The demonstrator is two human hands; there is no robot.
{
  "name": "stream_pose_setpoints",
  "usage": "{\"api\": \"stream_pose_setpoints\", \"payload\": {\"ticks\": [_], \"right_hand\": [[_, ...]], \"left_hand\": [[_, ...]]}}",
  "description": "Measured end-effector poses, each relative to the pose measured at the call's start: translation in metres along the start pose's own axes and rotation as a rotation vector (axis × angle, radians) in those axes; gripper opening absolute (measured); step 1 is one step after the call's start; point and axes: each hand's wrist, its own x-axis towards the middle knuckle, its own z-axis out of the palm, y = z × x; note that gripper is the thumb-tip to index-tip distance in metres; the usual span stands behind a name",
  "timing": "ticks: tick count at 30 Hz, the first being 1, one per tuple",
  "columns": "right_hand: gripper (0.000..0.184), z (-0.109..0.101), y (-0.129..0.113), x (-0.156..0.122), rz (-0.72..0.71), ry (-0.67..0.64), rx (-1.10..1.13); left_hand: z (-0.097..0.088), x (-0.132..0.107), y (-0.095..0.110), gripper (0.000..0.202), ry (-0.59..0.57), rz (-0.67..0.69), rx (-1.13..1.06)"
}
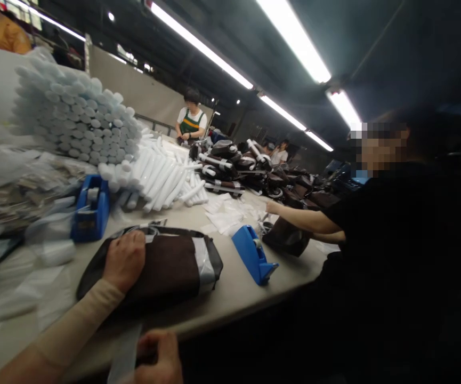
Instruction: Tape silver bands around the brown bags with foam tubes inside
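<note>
A dark brown bag [170,266] lies on the table in front of me, with a strap along its far side and a shiny silvery-white wrap round its right end. My left hand [126,258] presses on the bag's left part, its fingers curled over the top by the strap. Low in the view, near the table's front edge, my right hand [160,357] is closed in a pinch. A translucent strip [124,352], which looks like packing tape, hangs from its fingers on the left side. The right hand is apart from the bag.
Blue tape dispensers stand at the left [91,208] and right [252,256] of the bag. White foam tubes [162,176] and a bundled stack [82,117] lie behind, beside piled bags [246,165]. A co-worker in black [398,240] handles another bag [288,234] at right.
</note>
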Motion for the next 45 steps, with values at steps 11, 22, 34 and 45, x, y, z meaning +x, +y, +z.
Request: {"api": "stream_pose_setpoints", "payload": {"ticks": [11, 22, 34, 45], "right_hand": [[0.034, -0.032, -0.008, 0.049, -0.290, -0.143, 0.268], [0.035, -0.007, 0.028, 0.172, 0.119, -0.020, 0.504], [0.040, 0.000, 0.053, 0.195, 0.343, -0.115, 0.462], [0.022, 0.008, 0.063, 0.202, 0.252, -0.055, 0.333]], "left_hand": [[-0.004, 0.001, 0.001, 0.016, -0.050, 0.018, -0.150], [-0.005, -0.002, -0.014, 0.010, -0.043, -0.061, -0.471], [-0.020, 0.008, -0.017, 0.013, 0.061, -0.148, -0.817], [-0.045, 0.019, -0.019, 0.026, -0.100, 0.209, -0.405]]}}
